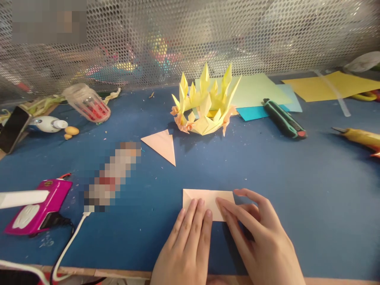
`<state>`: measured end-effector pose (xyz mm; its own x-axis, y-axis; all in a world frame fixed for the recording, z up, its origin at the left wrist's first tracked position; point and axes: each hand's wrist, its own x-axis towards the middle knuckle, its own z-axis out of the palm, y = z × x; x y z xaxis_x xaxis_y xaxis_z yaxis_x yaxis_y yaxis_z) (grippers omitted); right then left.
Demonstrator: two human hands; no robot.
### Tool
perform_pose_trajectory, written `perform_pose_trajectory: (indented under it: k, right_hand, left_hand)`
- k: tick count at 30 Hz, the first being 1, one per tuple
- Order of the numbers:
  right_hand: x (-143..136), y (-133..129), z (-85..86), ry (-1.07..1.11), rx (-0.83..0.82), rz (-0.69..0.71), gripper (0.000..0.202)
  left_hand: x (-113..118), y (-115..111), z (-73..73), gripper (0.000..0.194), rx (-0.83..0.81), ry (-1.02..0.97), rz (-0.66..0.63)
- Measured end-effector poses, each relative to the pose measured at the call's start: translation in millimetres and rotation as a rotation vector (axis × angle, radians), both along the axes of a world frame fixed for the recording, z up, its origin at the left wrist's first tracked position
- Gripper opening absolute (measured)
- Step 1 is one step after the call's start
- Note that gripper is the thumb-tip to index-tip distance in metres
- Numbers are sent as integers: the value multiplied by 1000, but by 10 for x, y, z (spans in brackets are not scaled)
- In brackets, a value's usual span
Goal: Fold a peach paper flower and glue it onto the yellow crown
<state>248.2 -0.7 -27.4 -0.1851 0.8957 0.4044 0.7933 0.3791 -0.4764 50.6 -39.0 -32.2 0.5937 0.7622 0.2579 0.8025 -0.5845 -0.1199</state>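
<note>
A pale pink rectangle of folded paper (196, 194) lies on the blue tabletop near the front, with a diagonal crease at its left end. My left hand (190, 245) rests on its lower left part, fingers stretched out flat. On the paper's right part are fingertips of my right hand (264, 237), whose fingers are spread and bent, the index finger at the upper right corner. Farther back and left sits a folded pink paper triangle (162, 145). Behind both stands a yellow folded-paper crown (204, 113) trimmed with small orange-pink paper flowers.
Coloured sheets (258, 89) and a dark green utility knife (285, 118) lie at the back right, with yellow-handled pliers (359, 138) at the far right. Leftward are a magenta device (56, 198), a white cable (69, 245), a jar (87, 103) and a phone (13, 128). Perforated metal mesh (133, 47) stands behind.
</note>
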Motion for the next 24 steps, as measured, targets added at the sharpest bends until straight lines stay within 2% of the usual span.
perform_pose_trajectory:
  k: [13, 19, 24]
  right_hand:
    - [-43, -17, 15, -63, 31, -44, 19]
    - [-57, -8, 30, -32, -32, -47, 19]
    - [-66, -18, 7, -33, -34, -83, 16]
  left_hand:
    - [39, 8, -41, 52, 74, 19, 15]
    - [94, -38, -52, 49, 46, -23, 98]
    - [70, -18, -56, 51, 60, -20, 47]
